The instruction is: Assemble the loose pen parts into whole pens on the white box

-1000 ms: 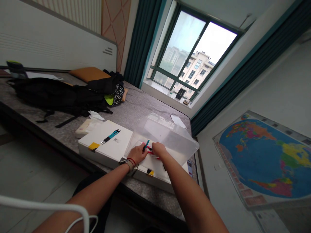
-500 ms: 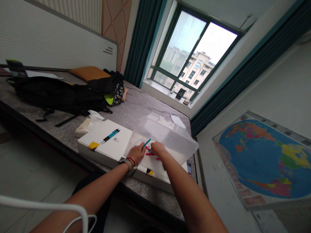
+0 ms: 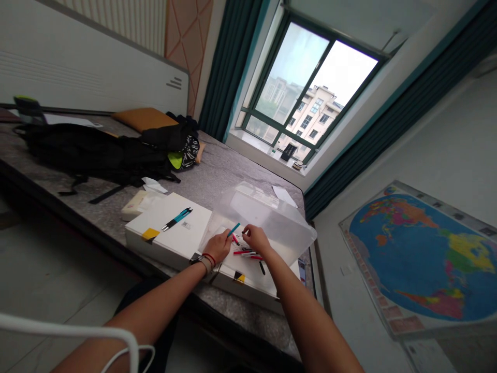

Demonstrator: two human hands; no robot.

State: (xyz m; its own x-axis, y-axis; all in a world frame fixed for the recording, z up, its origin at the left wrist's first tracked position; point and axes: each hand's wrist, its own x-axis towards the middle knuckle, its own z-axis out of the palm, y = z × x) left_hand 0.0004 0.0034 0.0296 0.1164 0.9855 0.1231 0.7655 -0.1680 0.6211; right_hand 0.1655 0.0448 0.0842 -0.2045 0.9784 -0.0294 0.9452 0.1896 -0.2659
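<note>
My left hand (image 3: pixel 217 247) is closed around a teal pen barrel (image 3: pixel 234 229), which points up and to the right. Just right of it, my right hand (image 3: pixel 256 238) is pinched, with a small dark piece at its fingertips, too small to name. Below that hand, several red, black and clear pen parts (image 3: pixel 245 253) lie loose on the right white box (image 3: pixel 229 270). A separate black piece (image 3: pixel 262 268) rests nearer the front. Two assembled teal-and-black pens (image 3: pixel 177 219) lie side by side on the left white box (image 3: pixel 144 220).
Behind my hands a translucent plastic container (image 3: pixel 267 210) stands tilted on the box. A tissue pack (image 3: pixel 134 203) sits by the left box. Farther back on the grey mattress (image 3: pixel 221 160) is a black backpack (image 3: pixel 85 150). A white cable (image 3: pixel 70 329) crosses the lower left.
My right hand has lifted and drawn slightly right from among the pen parts, uncovering more of them and the black piece. My left hand keeps its hold on the teal barrel.
</note>
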